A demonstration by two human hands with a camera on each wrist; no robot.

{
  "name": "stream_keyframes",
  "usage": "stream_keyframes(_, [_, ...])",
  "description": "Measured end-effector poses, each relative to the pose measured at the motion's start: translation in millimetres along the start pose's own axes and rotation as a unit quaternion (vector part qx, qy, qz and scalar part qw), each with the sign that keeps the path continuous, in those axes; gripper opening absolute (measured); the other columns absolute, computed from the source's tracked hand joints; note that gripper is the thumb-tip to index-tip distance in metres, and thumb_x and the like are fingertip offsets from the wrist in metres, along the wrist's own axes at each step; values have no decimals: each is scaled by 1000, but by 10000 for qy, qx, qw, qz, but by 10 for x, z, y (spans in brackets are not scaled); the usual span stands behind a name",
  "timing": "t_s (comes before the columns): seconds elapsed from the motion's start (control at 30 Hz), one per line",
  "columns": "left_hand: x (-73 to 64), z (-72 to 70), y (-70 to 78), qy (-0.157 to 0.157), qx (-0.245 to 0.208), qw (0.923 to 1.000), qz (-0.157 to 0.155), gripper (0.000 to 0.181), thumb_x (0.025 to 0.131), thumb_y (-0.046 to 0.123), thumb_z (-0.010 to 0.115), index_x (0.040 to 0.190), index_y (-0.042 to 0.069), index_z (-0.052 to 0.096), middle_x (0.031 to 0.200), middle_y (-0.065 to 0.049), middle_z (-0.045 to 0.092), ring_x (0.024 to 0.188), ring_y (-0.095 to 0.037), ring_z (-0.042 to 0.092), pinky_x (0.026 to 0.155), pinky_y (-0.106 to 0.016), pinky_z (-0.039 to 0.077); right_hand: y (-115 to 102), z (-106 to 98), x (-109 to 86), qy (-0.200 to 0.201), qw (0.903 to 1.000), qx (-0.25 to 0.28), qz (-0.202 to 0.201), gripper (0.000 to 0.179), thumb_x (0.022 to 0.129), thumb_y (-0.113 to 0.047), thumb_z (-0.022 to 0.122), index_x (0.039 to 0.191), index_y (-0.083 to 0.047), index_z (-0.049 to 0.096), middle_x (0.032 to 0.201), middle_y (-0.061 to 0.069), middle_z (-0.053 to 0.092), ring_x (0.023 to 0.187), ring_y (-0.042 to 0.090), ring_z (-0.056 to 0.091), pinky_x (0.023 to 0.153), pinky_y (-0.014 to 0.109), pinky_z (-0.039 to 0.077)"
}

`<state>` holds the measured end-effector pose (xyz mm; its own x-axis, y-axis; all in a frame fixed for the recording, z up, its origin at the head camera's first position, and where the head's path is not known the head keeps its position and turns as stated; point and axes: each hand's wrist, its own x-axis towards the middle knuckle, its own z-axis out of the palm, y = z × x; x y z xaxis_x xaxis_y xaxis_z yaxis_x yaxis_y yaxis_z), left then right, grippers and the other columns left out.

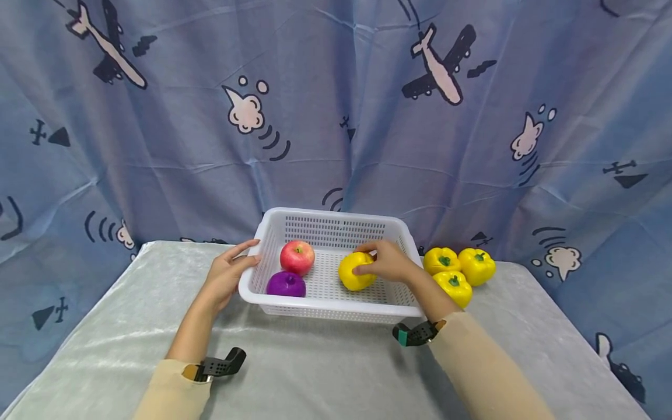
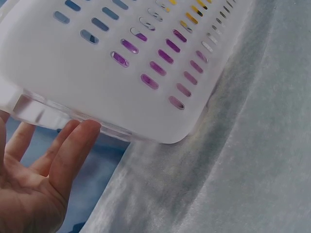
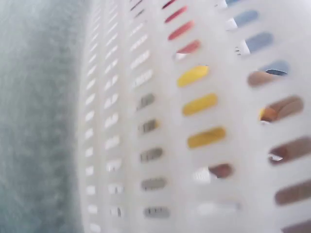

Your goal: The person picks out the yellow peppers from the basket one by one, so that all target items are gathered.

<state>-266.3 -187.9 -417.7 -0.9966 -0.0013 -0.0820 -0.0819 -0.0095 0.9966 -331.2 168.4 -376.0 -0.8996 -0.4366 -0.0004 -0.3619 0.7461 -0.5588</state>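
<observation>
In the head view a white plastic basket (image 1: 331,312) with slotted walls stands at the middle of the table. My left hand (image 1: 226,277) holds its left rim, with the thumb over the edge; in the left wrist view a fingertip of this hand (image 2: 39,184) sits under the rim. Inside the basket, my right hand (image 1: 391,262) grips a yellow bell pepper (image 1: 352,273) low over the basket's floor. At the left inside lie a red apple (image 1: 297,256) and a round purple vegetable (image 1: 286,284) with a short nub. The right wrist view shows yellow pepper (image 3: 200,104) through the slots.
Three more yellow bell peppers (image 1: 476,266) sit together just right of the basket. A pale cloth (image 1: 294,373) covers the table. Behind it hangs a blue curtain (image 1: 325,146) printed with airplanes, close to the basket's far wall.
</observation>
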Motion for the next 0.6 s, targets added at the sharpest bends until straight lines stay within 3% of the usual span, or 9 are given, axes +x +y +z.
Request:
stream_keyframes(0.17, [1,-12,-3,-1,5,10000,-1,59,98,25,67,152,17,46,149,-23,52,101,-10,67,81,-30,60,-22,38,12,267,9994,-69,-202,44,79,-24,87,116,-9,68,115,9,69,95,23,57,87,35,53])
stream_keyframes(0.43, [-6,-10,-3,3,33,10000,6,58,99,26,66,152,17,45,149,-23,53,101,-10,68,80,-31,61,-10,67,28,347,9988,-214,-284,45,76,-19,90,111,-9,63,119,10,67,103,25,59,97,42,55])
stream_keyframes(0.6, [-18,-12,13,-21,48,10000,21,60,98,27,67,153,18,45,149,-22,53,102,-10,67,81,-31,60,-10,48,17,90,9960,-854,-234,69,75,-23,89,136,-14,60,131,14,60,115,30,57,104,50,49])
